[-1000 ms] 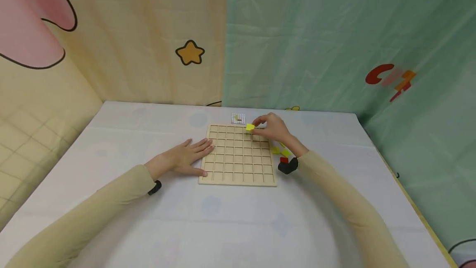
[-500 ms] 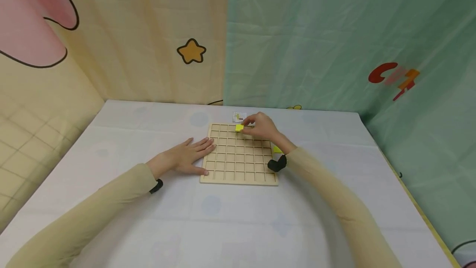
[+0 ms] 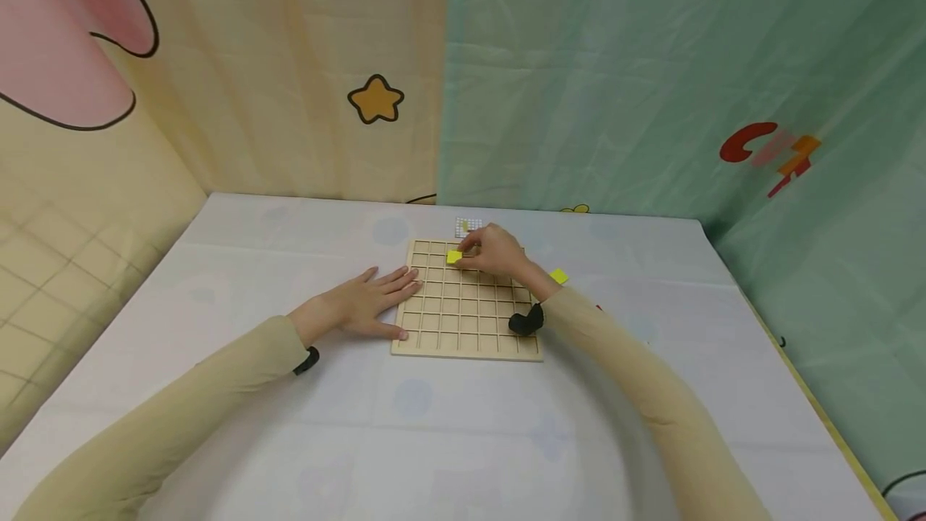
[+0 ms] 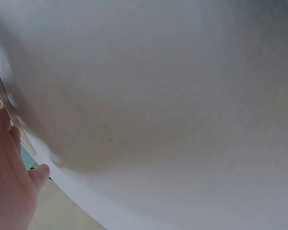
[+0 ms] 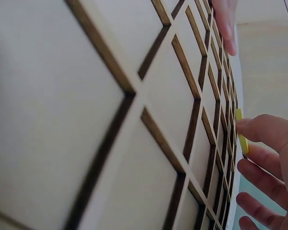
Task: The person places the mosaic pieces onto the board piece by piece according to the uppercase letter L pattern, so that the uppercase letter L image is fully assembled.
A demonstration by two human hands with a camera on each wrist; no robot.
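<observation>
A light wooden grid board (image 3: 450,316) lies flat on the table, its square cells framed by raised ridges. My right hand (image 3: 495,251) pinches a yellow square tile (image 3: 453,257) between thumb and fingers over the board's far rows, left of centre. In the right wrist view that tile (image 5: 242,132) is seen edge-on at the fingertips, close to the grid. My left hand (image 3: 359,304) rests with fingers spread on the board's left edge. The left wrist view catches part of this hand (image 4: 12,167) beside the board's rim.
A small printed grid card (image 3: 468,227) lies behind the board, partly covered by my right hand. Right of the board is another yellow tile (image 3: 559,276). A bit of red (image 3: 599,308) peeks out beside my right sleeve. Curtains (image 3: 579,87) hang behind the table.
My right hand has carried the yellow tile leftward across the board's far rows and slightly nearer. The forearm now covers most pieces on the right. My left hand stays on the board's edge.
</observation>
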